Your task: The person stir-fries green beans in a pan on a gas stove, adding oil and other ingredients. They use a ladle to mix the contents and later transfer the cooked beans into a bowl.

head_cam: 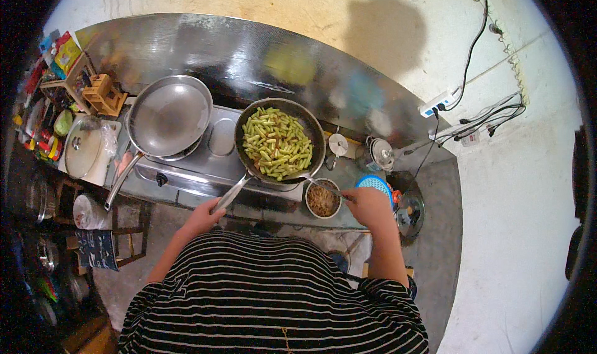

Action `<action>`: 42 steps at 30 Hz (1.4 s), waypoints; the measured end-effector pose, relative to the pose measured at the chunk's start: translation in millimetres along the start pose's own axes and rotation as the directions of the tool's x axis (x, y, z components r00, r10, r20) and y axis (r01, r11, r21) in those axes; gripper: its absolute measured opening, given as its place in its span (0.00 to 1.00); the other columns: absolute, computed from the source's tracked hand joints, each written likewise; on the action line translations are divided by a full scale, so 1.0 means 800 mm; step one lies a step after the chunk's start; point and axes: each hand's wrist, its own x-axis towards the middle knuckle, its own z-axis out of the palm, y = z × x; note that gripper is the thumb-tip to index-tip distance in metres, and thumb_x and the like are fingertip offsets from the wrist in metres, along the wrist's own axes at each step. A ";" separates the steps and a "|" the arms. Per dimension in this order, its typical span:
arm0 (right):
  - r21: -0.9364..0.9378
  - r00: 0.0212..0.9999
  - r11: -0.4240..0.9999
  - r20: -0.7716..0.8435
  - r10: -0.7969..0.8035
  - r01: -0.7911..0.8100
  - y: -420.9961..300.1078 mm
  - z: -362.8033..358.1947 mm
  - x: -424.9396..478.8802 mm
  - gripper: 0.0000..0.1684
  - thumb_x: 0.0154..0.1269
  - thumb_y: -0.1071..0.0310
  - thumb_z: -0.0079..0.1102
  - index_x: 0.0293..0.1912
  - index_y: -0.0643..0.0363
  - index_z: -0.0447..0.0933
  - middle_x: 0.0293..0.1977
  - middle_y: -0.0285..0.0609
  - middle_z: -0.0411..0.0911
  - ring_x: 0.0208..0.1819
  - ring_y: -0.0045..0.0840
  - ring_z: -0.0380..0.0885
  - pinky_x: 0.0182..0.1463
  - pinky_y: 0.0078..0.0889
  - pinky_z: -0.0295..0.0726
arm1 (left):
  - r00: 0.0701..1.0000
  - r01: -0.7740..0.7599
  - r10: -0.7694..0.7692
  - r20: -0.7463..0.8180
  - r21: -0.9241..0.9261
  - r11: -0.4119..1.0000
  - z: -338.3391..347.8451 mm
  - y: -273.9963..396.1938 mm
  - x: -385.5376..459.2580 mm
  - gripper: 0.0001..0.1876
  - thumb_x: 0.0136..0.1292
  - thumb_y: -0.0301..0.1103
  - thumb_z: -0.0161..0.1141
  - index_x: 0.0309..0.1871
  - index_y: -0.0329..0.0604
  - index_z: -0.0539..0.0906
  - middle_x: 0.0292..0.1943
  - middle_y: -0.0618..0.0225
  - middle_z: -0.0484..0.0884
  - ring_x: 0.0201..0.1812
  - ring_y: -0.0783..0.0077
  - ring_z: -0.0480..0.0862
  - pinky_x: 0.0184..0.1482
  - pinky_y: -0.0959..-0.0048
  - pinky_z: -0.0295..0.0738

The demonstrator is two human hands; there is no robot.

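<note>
My left hand [205, 217] grips the metal handle [232, 194] of a dark frying pan [319, 139] on the right side of the gas stove. Cut green beans [276, 141], with some browned bits among them, fill the pan. In my right hand [371, 206] is the handle of a metal spatula [325, 186], whose head meets the pan's near right rim, its tip partly hidden by the beans. Just below that spatula stands a white-rimmed bowl [323, 200] holding brown shredded food.
A second, steel pan [170, 116] sits on the left burner, its handle jutting past the counter's front edge. Further left lie a glass lid [84, 146] and a wooden rack [102, 94]. On the right are a blue basket [374, 186], a lidded metal pot [380, 153] and hanging power cords [499, 116].
</note>
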 end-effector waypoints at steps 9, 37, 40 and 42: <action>0.214 0.997 0.976 -0.080 -0.012 0.028 0.026 0.047 0.047 0.16 0.61 0.58 0.60 0.49 0.46 0.81 0.38 0.46 0.82 0.40 0.40 0.81 0.44 0.39 0.78 | 0.995 0.088 -0.086 0.048 -0.046 0.995 0.001 0.018 -0.006 0.25 0.65 0.39 0.58 0.65 0.45 0.71 0.34 0.67 0.81 0.31 0.76 0.77 0.39 0.73 0.75; -0.256 0.869 0.844 -0.028 -0.494 0.471 -0.011 0.008 0.166 0.23 0.67 0.64 0.46 0.61 0.37 0.71 0.32 0.49 0.79 0.35 0.45 0.81 0.35 0.48 0.79 | 0.999 -0.013 0.010 -0.030 -0.107 0.994 0.021 0.003 -0.022 0.23 0.65 0.38 0.58 0.62 0.43 0.73 0.36 0.70 0.80 0.35 0.77 0.76 0.41 0.73 0.74; -0.374 0.902 0.829 0.057 -0.427 0.416 -0.015 0.000 0.121 0.26 0.67 0.67 0.45 0.63 0.36 0.68 0.32 0.46 0.78 0.32 0.43 0.81 0.33 0.47 0.80 | 0.997 0.071 -0.074 -0.029 -0.095 0.993 0.024 -0.012 -0.018 0.23 0.65 0.38 0.58 0.63 0.44 0.73 0.36 0.69 0.80 0.36 0.76 0.77 0.43 0.72 0.74; -0.341 0.920 0.862 0.026 -0.391 0.376 0.000 0.002 0.102 0.24 0.67 0.61 0.49 0.62 0.34 0.68 0.32 0.45 0.77 0.32 0.41 0.80 0.33 0.46 0.78 | 1.000 0.006 -0.007 -0.017 -0.084 0.996 0.022 -0.007 -0.013 0.24 0.64 0.39 0.59 0.63 0.45 0.73 0.37 0.67 0.81 0.37 0.74 0.78 0.44 0.71 0.74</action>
